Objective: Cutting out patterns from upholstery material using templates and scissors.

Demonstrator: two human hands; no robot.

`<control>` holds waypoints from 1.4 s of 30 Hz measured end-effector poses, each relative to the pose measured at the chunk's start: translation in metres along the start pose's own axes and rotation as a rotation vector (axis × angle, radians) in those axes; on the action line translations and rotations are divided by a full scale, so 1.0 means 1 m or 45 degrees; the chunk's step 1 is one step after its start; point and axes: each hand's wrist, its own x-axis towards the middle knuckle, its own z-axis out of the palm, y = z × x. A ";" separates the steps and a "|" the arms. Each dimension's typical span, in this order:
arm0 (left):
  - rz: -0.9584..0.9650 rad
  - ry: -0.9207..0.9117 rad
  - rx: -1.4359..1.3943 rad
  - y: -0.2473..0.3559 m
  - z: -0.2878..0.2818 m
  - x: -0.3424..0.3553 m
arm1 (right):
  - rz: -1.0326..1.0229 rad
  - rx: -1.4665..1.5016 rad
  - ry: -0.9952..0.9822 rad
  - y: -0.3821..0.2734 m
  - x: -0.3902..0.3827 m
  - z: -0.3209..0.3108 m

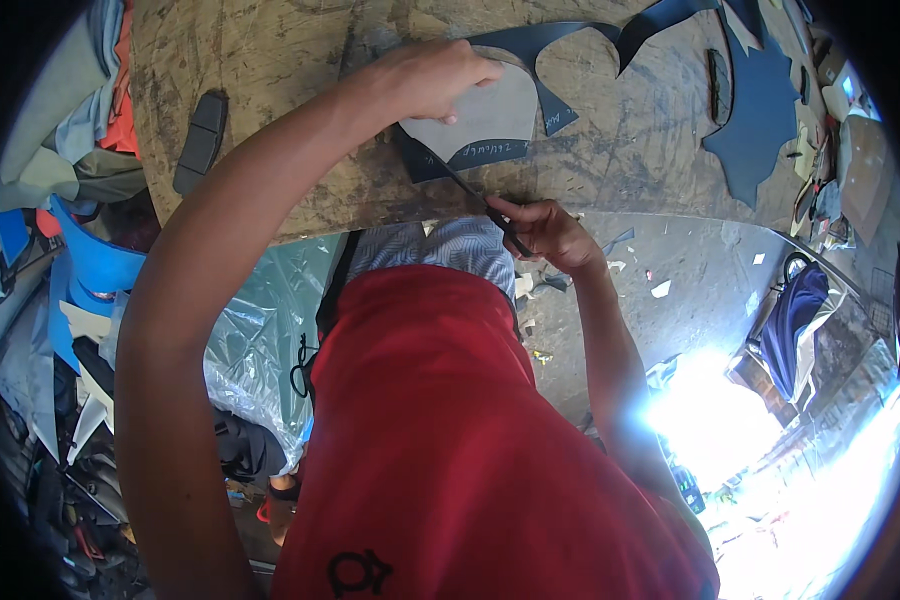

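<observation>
My left hand [440,82] bears down on a pale grey, rounded template [500,103], thumb and index finger set apart on it and the other fingers mostly hidden. Beneath the template lies a dark blue-black sheet piece [485,152], with handwriting along its near edge. At the table's near edge, my right hand [555,235] is closed round the dark handle of a thin knife [507,228]. Its narrow blade slants up and left to the near edge of the sheet piece, close to the template. Whether the tip touches the material is too fine to tell.
Worn wooden table [620,140] carries curved dark offcuts [560,110], a larger dark sheet [755,120] at right and a black block [202,135] at left. Cloth and scraps crowd the left side. A dark blue bag [795,320] stands right, near strong glare.
</observation>
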 end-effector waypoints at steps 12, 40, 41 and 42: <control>0.123 0.045 0.050 -0.006 0.001 0.006 | -0.166 0.203 0.024 0.022 0.019 0.025; -0.974 0.181 1.030 0.098 0.079 0.046 | -0.234 0.310 0.099 0.054 0.029 0.058; -0.970 0.165 1.039 0.098 0.079 0.046 | -0.224 0.341 0.138 0.057 0.028 0.063; -0.968 0.148 1.048 0.097 0.078 0.046 | -0.211 0.370 0.176 0.059 0.028 0.069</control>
